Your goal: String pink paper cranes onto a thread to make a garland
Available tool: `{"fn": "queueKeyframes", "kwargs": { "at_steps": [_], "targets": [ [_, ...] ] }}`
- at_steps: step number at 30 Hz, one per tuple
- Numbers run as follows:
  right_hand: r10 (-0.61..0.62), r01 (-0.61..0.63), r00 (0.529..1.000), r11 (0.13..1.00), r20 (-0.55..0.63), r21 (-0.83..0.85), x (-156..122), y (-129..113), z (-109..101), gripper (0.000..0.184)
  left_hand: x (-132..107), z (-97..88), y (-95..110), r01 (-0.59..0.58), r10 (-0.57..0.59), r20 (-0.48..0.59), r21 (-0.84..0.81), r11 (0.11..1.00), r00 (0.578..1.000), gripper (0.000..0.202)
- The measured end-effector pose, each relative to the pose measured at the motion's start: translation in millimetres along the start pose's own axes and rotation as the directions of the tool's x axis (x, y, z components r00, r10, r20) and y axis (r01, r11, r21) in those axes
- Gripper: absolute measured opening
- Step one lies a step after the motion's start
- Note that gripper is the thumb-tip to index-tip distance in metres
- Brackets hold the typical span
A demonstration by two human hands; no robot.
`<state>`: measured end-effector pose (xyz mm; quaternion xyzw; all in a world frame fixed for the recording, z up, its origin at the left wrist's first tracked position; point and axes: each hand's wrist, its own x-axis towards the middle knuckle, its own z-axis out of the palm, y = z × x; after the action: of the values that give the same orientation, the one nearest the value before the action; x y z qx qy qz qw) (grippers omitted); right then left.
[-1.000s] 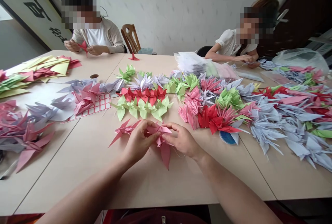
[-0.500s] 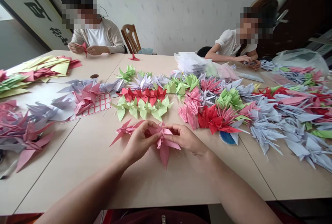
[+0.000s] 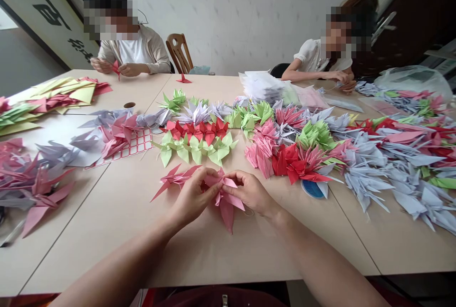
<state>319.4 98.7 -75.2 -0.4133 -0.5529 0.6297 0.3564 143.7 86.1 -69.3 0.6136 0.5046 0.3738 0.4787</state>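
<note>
The left hand (image 3: 194,198) and right hand (image 3: 251,194) hold a pink origami crane (image 3: 227,213) pinched narrowly between their fingers (image 3: 213,187), just above the beige surface (image 3: 278,250), close below a row of green paper cranes (image 3: 195,150).

We see bright, even indoor light; no hard glare on pale wall (image 3: 242,17). Only soft shadows under paper cranes (image 3: 199,145) on tabletop (image 3: 107,236). Wide-angle distortion bends tabletop edges near frame corners. Little blur on left hand (image 3: 194,198), right hand (image 3: 251,193).
</note>
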Motion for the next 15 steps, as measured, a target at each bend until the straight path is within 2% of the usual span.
{"fn": "queueKeyframes", "kwargs": {
  "at_steps": [6, 15],
  "targets": [
    [-0.043, 0.042, 0.998, 0.999, 0.053, 0.009, 0.1, 3.9, -0.9, 0.033, 0.8, 0.1, 2.8, 0.024, -0.023, -0.035, 0.026, 0.999, 0.999, 0.017],
    [-0.056, 0.055, 0.998, 0.997, -0.028, -0.062, 0.7, 4.8, 1.4, 0.031, -1.8, 2.7, 10.0, 0.044, -0.049, -0.079, -0.065, 0.997, 0.996, 0.015]
  ]
}}
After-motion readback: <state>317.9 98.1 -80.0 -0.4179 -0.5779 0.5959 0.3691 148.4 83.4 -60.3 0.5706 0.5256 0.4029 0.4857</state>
